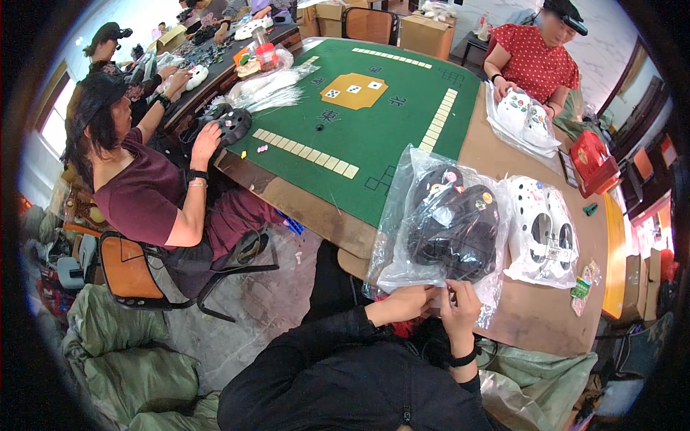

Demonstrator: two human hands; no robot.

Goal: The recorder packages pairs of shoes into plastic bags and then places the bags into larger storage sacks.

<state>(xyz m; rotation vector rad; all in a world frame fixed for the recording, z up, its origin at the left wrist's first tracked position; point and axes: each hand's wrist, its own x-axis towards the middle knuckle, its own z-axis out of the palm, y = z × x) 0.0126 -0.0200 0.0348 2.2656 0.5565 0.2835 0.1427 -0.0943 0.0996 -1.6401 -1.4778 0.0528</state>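
Note:
A clear plastic bag [392,241] lies on the table in front of me with a pair of black clogs [476,224] inside, small coloured charms on their tops. Both my hands are at the bag's near edge. My left hand [408,303] has its fingers closed on the plastic there. Beside it, my right hand [461,307] pinches the same edge between thumb and fingers. Just right of this bag, a pair of white clogs [537,223] lies in another clear bag.
Across the table a person in a red dotted top handles bagged white clogs [514,113]. At left, another person touches a dark clog [233,123]. The green mat [287,115] carries pale tile rows. A red bag [593,161] and small packets [582,291] lie at right.

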